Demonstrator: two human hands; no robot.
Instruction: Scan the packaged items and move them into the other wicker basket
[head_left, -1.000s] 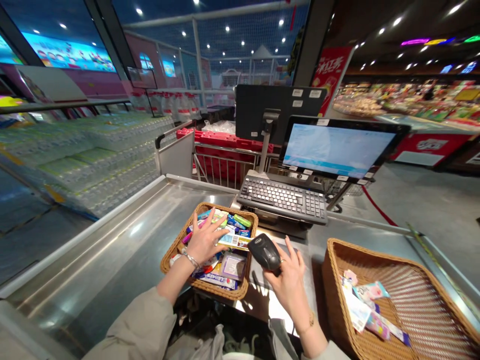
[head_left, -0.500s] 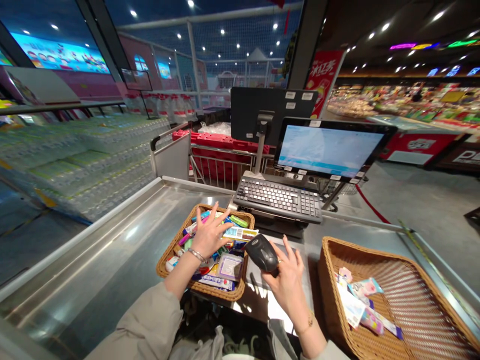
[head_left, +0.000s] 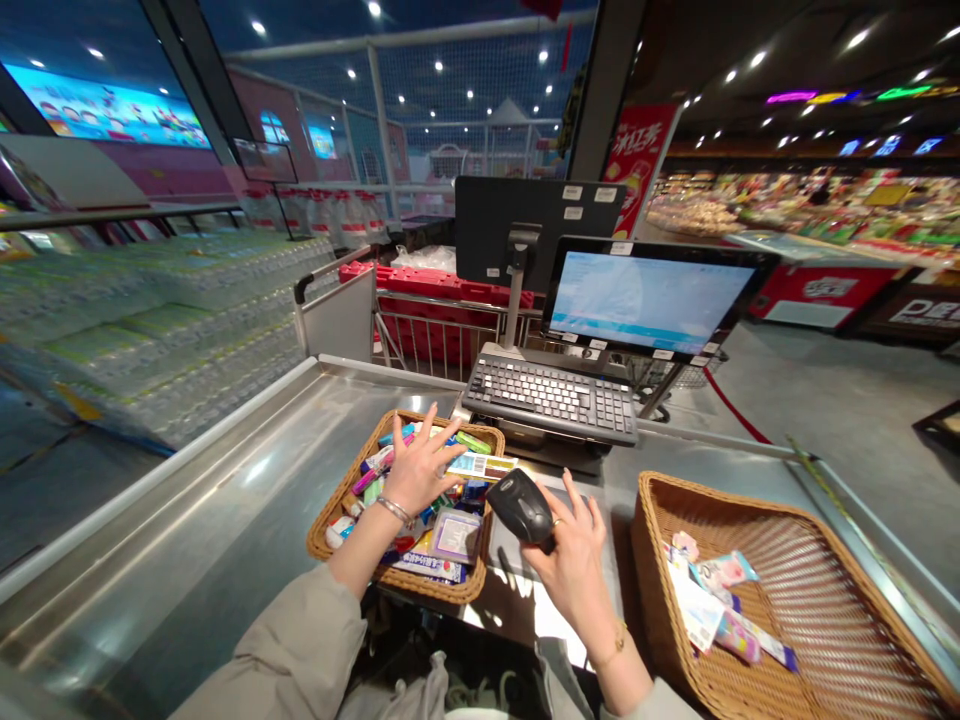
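Note:
My left hand (head_left: pixel 424 468) lies with fingers spread over the near wicker basket (head_left: pixel 442 588), which is full of small colourful packets. A flat packet with a barcode (head_left: pixel 484 467) runs out from under that hand and reaches over the basket's right rim. Whether my hand grips it is hidden. My right hand (head_left: pixel 574 565) is shut around a black handheld barcode scanner (head_left: pixel 520 507), just right of the packet. A second wicker basket (head_left: pixel 646 570) stands to the right, holding a few flat packets (head_left: pixel 701 605).
Behind the baskets sit a black keyboard (head_left: pixel 550 397) and a touchscreen monitor (head_left: pixel 649 300). A stainless steel counter (head_left: pixel 187 480) stretches left, with stacked bottled water (head_left: pixel 150 330) beyond it. A metal cart with red crates (head_left: pixel 442 320) stands behind the counter.
The barcoded packet has shifted right and now overhangs the basket rim. My left hand has risen slightly. The whole view has drifted as my head moved, and the scanner stays in my right hand.

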